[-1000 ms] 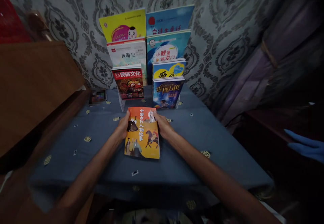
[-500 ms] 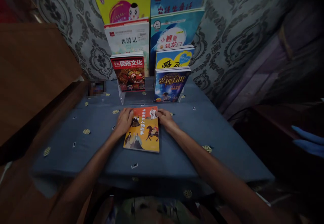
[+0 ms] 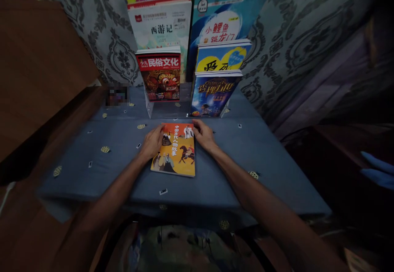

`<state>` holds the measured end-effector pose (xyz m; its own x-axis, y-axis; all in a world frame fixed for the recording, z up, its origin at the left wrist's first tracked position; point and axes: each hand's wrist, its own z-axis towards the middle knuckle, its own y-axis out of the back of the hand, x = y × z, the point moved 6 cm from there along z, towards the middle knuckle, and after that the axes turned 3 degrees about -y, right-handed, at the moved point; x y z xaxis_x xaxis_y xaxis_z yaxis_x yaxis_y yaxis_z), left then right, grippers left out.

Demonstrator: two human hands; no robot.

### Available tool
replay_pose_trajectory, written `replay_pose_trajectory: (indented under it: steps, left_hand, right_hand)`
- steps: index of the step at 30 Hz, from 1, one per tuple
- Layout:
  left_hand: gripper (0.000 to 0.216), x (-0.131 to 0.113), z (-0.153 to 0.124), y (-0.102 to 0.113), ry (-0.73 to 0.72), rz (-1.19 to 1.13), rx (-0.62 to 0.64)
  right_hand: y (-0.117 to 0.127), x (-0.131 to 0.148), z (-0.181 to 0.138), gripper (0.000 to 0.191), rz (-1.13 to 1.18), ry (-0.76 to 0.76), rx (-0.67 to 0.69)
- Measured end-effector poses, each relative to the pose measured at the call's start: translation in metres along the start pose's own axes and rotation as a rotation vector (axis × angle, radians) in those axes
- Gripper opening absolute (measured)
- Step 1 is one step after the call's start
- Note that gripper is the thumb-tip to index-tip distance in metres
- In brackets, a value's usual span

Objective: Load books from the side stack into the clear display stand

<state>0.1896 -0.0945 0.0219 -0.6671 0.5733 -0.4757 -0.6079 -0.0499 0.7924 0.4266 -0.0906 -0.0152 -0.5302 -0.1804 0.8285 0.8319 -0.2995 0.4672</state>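
An orange-yellow paperback book [image 3: 178,157] with Chinese characters and painted figures lies cover up on the blue cloth. My left hand [image 3: 152,142] is curled along its upper left edge, fingertips at the cover's corner. At the upper right edge, my right hand [image 3: 205,136] has its thumb and fingers against the side. Both hands hold the book between them; their undersides are hidden. Just behind it stands a clear book stand [image 3: 166,110] with a red-covered book [image 3: 163,79] on its left and a dark blue book [image 3: 214,95] on its right.
Further back in the stand rise a white book [image 3: 160,28], a yellow-and-blue book [image 3: 201,60] and a teal book [image 3: 234,9]. A brown wooden panel [image 3: 37,71] borders the table's left. Patterned curtain [image 3: 120,50] hangs behind. Blue pointed shapes [image 3: 378,169] show at far right.
My view has tilted down and moved closer, so the stand appears larger and higher. Both hands stay at the orange-yellow book's upper sides.
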Motion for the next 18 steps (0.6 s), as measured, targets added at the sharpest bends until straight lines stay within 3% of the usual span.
replay_pose_trajectory:
  steps: [8,12,18]
  left_hand:
    - [0.034,-0.003,0.001,0.003,0.032,0.035,0.024]
    - [0.036,-0.009,0.001,0.004,0.020,0.120,0.097]
    - [0.037,-0.050,-0.033,-0.001,-0.178,0.191,0.252]
  right_hand:
    - [-0.001,0.003,-0.001,0.037,-0.145,0.085,0.033]
    - [-0.003,0.006,-0.001,0.038,-0.160,0.105,0.037]
    - [-0.004,0.010,-0.001,0.035,-0.146,0.125,0.031]
